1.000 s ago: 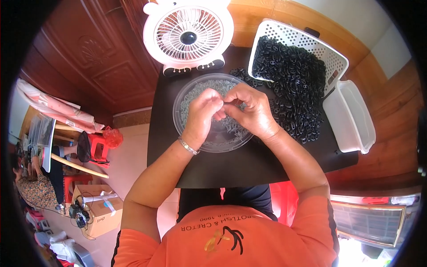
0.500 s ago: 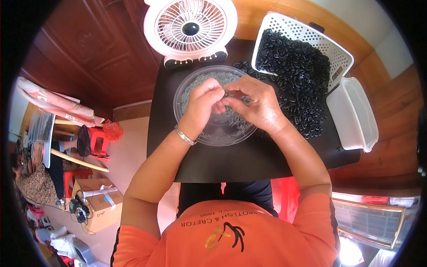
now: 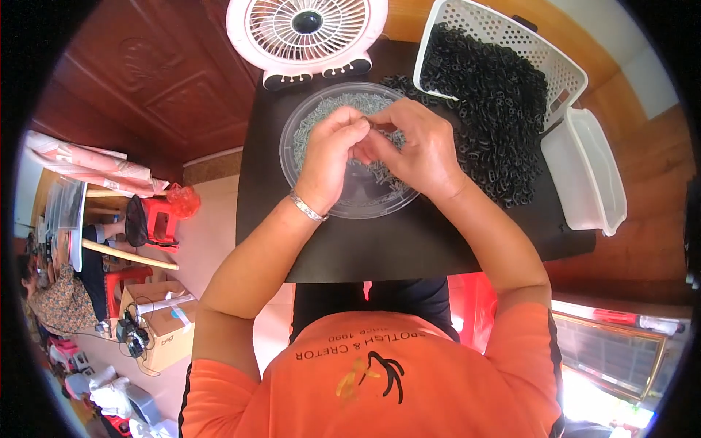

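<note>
Above a round clear plastic tub point(image 3: 288, 164), my two hands meet with fingertips pinched together. Many small grey pieces point(image 3: 314, 124), which look like screws, lie in the tub. My left hand point(image 3: 332, 150), with a bracelet at the wrist, is closed, thumb against fingers. Just beside it my right hand point(image 3: 420, 150) is closed too, its thumb and forefinger touching the left fingertips. What they hold is too small and hidden to name. To the right spreads a heap of small black oval plastic pieces with holes point(image 3: 496, 146), spilling from a white perforated basket point(image 3: 562, 69).
A pink and white fan point(image 3: 307, 40) stands at the back left of the dark table point(image 3: 350, 255). An off-white plastic bin point(image 3: 584, 171) sits tilted at the right edge. On the floor at left are a cardboard box point(image 3: 164, 336), red stools point(image 3: 159, 219) and a seated person point(image 3: 66, 303).
The whole view has shifted slightly, so the table and its things sit a little higher. My hands stay together over the tub, with only small finger movement.
</note>
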Available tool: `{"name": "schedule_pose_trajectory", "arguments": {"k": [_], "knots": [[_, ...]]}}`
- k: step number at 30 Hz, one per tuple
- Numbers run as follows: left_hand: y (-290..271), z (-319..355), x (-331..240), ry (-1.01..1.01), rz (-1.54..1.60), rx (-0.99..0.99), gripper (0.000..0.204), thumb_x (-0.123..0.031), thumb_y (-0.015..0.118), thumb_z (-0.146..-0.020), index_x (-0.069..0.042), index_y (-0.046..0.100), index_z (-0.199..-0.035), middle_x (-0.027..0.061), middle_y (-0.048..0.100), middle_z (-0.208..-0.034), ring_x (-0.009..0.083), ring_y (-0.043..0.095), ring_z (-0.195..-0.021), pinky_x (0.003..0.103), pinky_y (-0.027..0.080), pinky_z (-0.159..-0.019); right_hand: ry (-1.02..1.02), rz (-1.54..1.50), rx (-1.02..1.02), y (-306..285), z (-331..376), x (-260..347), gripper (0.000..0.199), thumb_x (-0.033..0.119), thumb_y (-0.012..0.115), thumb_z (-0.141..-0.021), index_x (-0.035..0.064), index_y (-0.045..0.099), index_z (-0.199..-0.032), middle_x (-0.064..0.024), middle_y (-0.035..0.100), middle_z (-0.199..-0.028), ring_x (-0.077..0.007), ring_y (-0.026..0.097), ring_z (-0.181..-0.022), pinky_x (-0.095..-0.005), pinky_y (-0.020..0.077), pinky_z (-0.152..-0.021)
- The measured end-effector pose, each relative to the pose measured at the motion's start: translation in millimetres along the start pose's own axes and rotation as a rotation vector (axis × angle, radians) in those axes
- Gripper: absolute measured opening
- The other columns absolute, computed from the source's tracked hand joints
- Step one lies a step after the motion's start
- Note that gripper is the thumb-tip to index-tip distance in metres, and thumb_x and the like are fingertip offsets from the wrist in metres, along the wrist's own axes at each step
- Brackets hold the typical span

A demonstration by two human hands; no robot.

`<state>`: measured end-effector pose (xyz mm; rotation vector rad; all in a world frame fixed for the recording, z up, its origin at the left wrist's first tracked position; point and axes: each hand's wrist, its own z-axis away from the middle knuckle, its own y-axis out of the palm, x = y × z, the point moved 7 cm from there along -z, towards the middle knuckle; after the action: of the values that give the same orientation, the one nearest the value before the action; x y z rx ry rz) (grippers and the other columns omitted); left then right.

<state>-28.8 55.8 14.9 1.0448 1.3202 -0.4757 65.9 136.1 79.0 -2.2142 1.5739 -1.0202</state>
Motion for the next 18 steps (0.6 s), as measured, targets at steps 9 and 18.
{"name": "schedule_pose_trajectory", "arguments": {"k": [9,18], "knots": [[-56.9,-14.3,-17.5,0.042,-0.024,-0.199,0.018,-0.023,0.051,-0.092,-0.007,0.053,-0.084,0.0027,0.053,-0.069,0.0174,0.056,-0.060,0.028,0.042,-0.057,0.041,0.050,0.533,19.5,9.8,-10.9,0.017,0.022,0.069,-0.077,0.0058,0.066,-0.084,-0.0116,0.064,-0.084,-0.0332,0.063,-0.081,-0.0436,0.0513,-0.070],[-62.5,-17.7,-14.1,0.012,-0.012,-0.243,0.016,-0.020,0.051,-0.089,-0.007,0.055,-0.080,0.0028,0.054,-0.066,0.0166,0.056,-0.057,0.027,0.042,-0.054,0.012,0.279,0.648,50.1,27.5,-21.4,0.011,0.016,0.064,-0.078,0.0066,0.067,-0.083,-0.0102,0.062,-0.081,-0.0328,0.060,-0.084,-0.0431,0.0488,-0.073]]}}
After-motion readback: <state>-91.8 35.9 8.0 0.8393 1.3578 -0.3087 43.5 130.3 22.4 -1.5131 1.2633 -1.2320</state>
